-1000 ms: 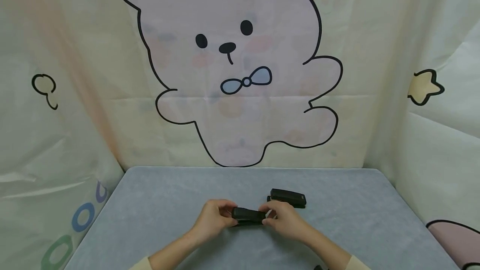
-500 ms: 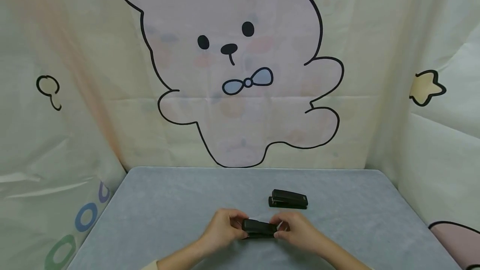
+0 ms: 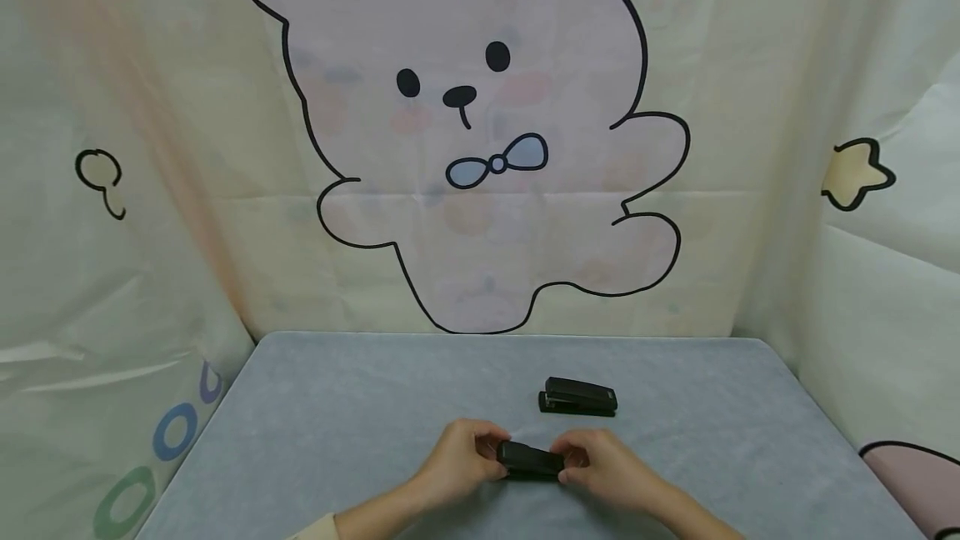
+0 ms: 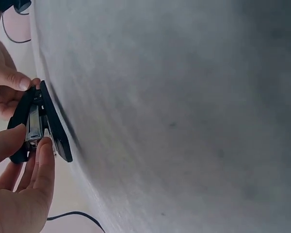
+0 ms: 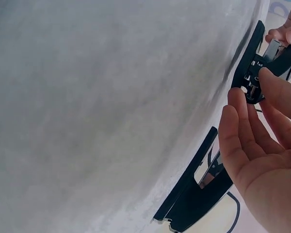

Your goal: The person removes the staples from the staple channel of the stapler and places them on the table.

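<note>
A black stapler (image 3: 531,458) lies on its base on the blue-grey cloth, between both hands. My left hand (image 3: 461,458) pinches its left end with thumb and fingers. At the hinge end, my right hand (image 3: 603,467) holds it between thumb and fingertips. Seen from the left wrist, the stapler (image 4: 53,119) has a gap between its base and its metal magazine, and left fingertips reach in there. The right wrist view shows the right thumb against the hinge of this stapler (image 5: 247,60).
A second black stapler (image 3: 577,397) stands on the table (image 3: 360,390) behind the right hand. It appears close beside that hand in the right wrist view. A printed curtain (image 3: 480,232) hangs behind the table and along both sides.
Both hands and the stapler between them have shifted right and nearer to the person. The second stapler, partly covered by the right hand before, now shows fully.
</note>
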A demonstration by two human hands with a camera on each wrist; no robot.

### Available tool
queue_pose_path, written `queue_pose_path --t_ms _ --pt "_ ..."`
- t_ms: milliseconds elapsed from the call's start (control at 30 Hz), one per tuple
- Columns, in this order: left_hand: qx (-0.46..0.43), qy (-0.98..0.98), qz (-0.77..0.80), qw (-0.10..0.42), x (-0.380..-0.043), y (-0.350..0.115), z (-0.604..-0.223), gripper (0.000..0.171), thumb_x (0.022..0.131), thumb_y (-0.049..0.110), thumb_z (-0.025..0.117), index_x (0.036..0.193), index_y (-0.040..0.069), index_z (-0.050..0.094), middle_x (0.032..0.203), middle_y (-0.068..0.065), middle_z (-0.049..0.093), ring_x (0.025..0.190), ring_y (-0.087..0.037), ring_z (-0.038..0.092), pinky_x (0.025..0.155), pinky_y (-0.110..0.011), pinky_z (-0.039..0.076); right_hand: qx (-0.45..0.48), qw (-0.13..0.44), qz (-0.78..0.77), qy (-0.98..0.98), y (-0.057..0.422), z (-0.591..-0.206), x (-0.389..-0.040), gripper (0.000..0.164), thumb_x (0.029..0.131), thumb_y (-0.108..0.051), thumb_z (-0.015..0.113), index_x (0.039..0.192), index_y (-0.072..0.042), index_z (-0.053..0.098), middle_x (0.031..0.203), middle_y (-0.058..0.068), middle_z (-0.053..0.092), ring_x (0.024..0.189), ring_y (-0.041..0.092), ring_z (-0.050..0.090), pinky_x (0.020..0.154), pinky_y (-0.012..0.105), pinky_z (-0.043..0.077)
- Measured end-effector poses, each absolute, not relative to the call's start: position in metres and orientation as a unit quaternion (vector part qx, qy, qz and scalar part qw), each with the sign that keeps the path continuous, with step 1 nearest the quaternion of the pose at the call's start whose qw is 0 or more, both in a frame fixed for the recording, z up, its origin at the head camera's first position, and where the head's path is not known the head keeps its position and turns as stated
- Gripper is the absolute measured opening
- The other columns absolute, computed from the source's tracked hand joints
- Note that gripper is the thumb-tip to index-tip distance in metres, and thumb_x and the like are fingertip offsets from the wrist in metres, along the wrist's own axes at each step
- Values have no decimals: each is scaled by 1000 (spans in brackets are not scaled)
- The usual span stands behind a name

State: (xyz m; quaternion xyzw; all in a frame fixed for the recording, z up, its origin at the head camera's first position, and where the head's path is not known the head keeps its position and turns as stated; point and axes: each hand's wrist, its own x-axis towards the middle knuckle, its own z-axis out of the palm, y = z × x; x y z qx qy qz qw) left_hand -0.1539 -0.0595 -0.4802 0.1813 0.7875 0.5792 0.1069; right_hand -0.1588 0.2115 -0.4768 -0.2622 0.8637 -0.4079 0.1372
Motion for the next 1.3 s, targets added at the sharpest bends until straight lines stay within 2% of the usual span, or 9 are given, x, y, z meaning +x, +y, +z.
queue_pose_path --t_ms 300,467,600,767,1100,1300 --pt "196 786 576 106 -157 -57 -483 35 70 -17 83 101 -1 78 81 0 73 71 -6 65 65 -22 53 -257 151 -392 871 213 -480 -164 20 88 -6 82 106 -8 75 96 -4 71 80 3 61 71 28 53" --pt "204 791 565 113 -158 -61 -483 41 70 -17 81 108 -5 76 85 -1 73 73 -7 66 65 -23 54 -256 146 -390 872 211 -477 -163 20 89 -9 82 108 -8 75 99 -4 73 84 5 64 73 29 54" --pt "203 839 496 98 -161 -66 -480 45 68 -13 82 111 -5 75 86 -2 71 75 -9 64 68 -26 53 -254 127 -378 881 205 -471 -163 23 89 -16 83 110 -9 76 103 -4 74 91 9 67 76 31 55" --pt "176 882 428 88 -164 -69 -475 38 65 -5 87 101 -1 78 83 -2 70 77 -13 61 72 -31 51 -264 110 -368 885 193 -464 -164 25 89 -20 84 111 -11 76 106 -5 73 94 10 66 77 33 54" --pt "141 863 470 125 -159 -67 -476 30 62 -11 85 90 -4 76 65 1 59 59 -11 52 54 -27 44 -282 106 -405 863 169 -465 -166 24 88 -16 85 110 -12 76 101 -9 69 90 6 63 73 27 52" --pt "124 859 477 139 -159 -67 -482 27 64 -7 89 86 -1 75 63 -1 58 55 -13 50 50 -28 40 -286 100 -413 859 161 -464 -165 24 86 -15 86 109 -14 77 100 -10 70 89 6 61 73 26 51"
